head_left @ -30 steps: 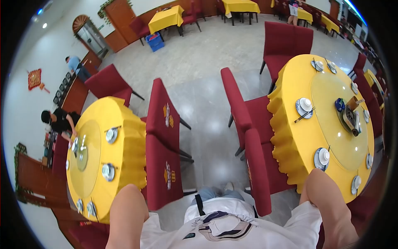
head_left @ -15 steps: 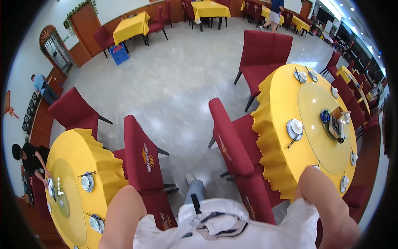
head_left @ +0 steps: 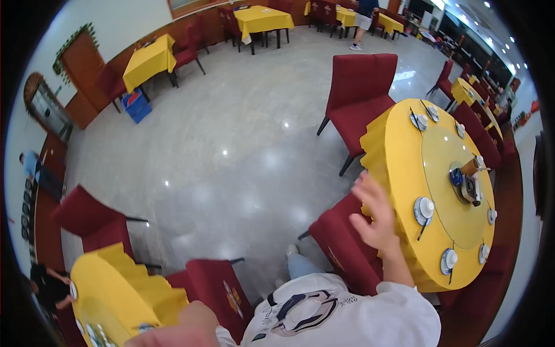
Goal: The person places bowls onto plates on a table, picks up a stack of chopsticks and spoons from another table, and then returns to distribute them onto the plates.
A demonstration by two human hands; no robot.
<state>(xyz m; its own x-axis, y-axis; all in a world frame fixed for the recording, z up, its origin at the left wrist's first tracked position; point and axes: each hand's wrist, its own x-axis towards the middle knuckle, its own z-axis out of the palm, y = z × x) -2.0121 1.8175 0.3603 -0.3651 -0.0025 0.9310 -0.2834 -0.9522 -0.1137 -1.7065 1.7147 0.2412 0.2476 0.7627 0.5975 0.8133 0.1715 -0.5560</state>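
We find the right hand (head_left: 374, 217) raised and empty, its fingers (head_left: 364, 182) spread apart and gripping nothing. It stands in front of the draped yellow tablecloth (head_left: 386, 144) at the near-left edge of the round table (head_left: 406, 165); whether the fingertips touch the cloth we cannot tell. The left hand lies outside the picture; only the left arm (head_left: 173, 334) shows at the bottom edge, so its grip cannot be judged. Directly below the right hand a red chair (head_left: 344, 254) is pushed against the same edge of the table. On the table top, just inside the near edge, a plate with a white bowl (head_left: 424, 208) sits close to the hand, with dark chopsticks (head_left: 421, 228) beside it, and a second such setting (head_left: 448, 258) lies further along the rim. A glass turntable (head_left: 448, 150) covers the middle of the table and carries a cluster of small containers (head_left: 469, 186) at its centre; their contents are too small to tell. A second red chair (head_left: 361, 87) stands at the far edge of the table. Well apart, at the lower left, a second yellow round table (head_left: 121, 295) has a red chair (head_left: 222, 289) against it, and a person in black (head_left: 49, 286) bends at its far side
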